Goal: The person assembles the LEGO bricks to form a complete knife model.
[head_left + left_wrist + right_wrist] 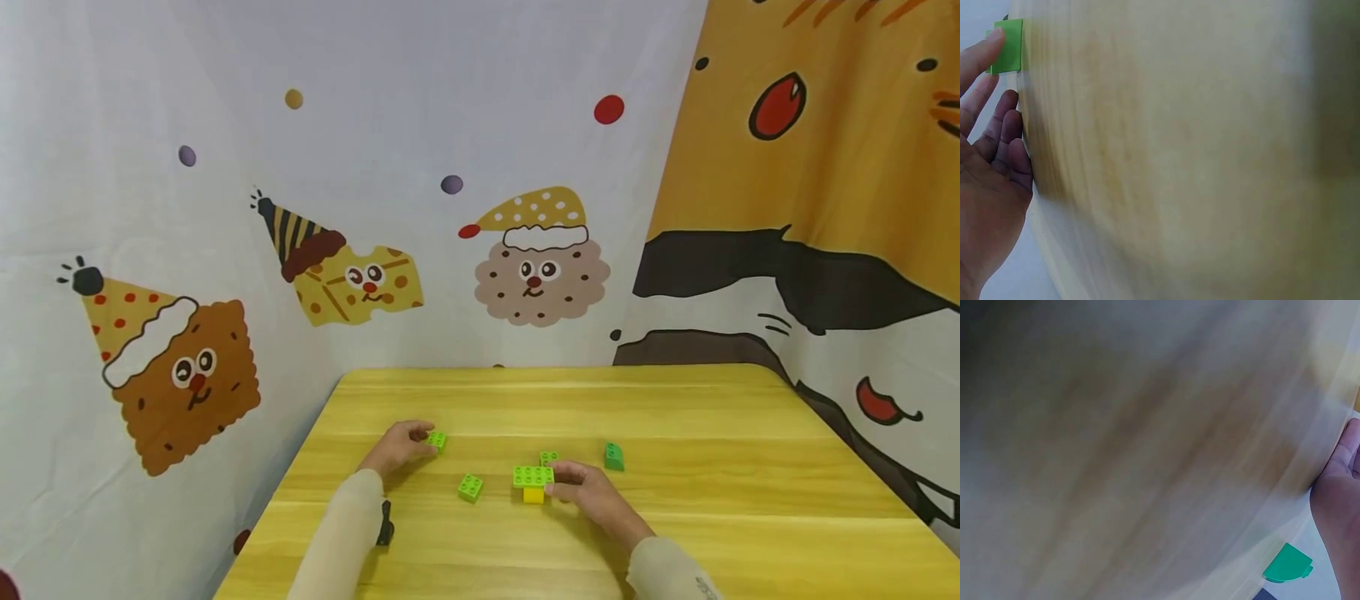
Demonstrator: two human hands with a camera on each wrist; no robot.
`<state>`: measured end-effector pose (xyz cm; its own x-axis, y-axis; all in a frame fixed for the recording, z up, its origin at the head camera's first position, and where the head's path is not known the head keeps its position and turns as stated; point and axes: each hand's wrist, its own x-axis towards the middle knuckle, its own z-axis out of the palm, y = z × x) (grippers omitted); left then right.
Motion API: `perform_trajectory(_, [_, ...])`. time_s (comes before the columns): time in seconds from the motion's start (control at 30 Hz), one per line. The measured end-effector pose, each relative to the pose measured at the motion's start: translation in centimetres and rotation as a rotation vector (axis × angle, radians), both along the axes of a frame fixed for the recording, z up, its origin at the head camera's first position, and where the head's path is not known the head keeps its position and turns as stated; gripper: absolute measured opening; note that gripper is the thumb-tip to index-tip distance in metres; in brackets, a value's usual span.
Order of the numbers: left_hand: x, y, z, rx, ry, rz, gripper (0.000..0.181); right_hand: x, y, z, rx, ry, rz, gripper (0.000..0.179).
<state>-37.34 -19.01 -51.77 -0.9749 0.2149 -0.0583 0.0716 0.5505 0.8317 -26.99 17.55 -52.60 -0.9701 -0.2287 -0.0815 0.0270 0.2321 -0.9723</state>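
Observation:
My left hand [402, 447] pinches a small lime-green toy brick [437, 442] by its edges at the back left. In the left wrist view the brick [1009, 47] sits between the fingertips, close over the tabletop. To the right, my right hand [596, 497] grips the right end of a longer lime-green brick [533, 476]. That brick lies on top of a yellow brick [533, 495], most of which is hidden under it. Just behind them is another small lime-green brick [549, 457], partly covered. In the right wrist view, the right hand [1341, 481] shows only at the edge.
Between the hands lies a loose lime-green brick [470, 487]. A darker green brick with a curved side [613, 456] rests right of the right hand. Beside the left sleeve is a black object [386, 523]. A printed cloth [420, 100] hangs behind the wooden table [480, 550].

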Motion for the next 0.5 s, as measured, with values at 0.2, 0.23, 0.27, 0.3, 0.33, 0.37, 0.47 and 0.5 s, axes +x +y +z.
perform_trajectory(0.2, [0.10,0.20,-0.12,-0.019,0.015,0.017,0.044,-0.01,0.05,0.05,0.025,0.003,-0.010,0.054])
perform_trajectory(0.23, [0.14,0.24,-0.12,-0.021,0.016,0.022,0.043,0.03,0.06,0.05,0.027,0.003,-0.012,0.054])
perform_trajectory(0.27, [0.17,0.23,-0.13,-0.021,0.019,0.022,0.042,0.08,0.07,0.09,0.028,0.002,-0.013,0.054])
perform_trajectory(0.3, [0.20,0.23,-0.13,-0.027,0.022,0.025,0.041,0.10,0.06,0.12,0.031,0.002,-0.017,0.054])
perform_trajectory(0.33, [0.24,0.24,-0.11,-0.032,0.023,0.028,0.040,0.13,0.05,0.18,0.032,0.000,-0.019,0.053])
perform_trajectory(0.37, [0.22,0.25,-0.14,-0.033,0.020,0.038,0.040,0.13,0.03,0.20,0.036,0.004,-0.023,0.053])
perform_trajectory(0.47, [0.07,0.25,-0.22,-0.050,0.027,0.046,0.038,0.12,-0.03,0.36,0.039,0.000,-0.025,0.053])
perform_trajectory(0.5, [0.00,0.26,-0.25,-0.052,0.026,0.051,0.038,0.11,-0.05,0.39,0.041,0.001,-0.032,0.053])
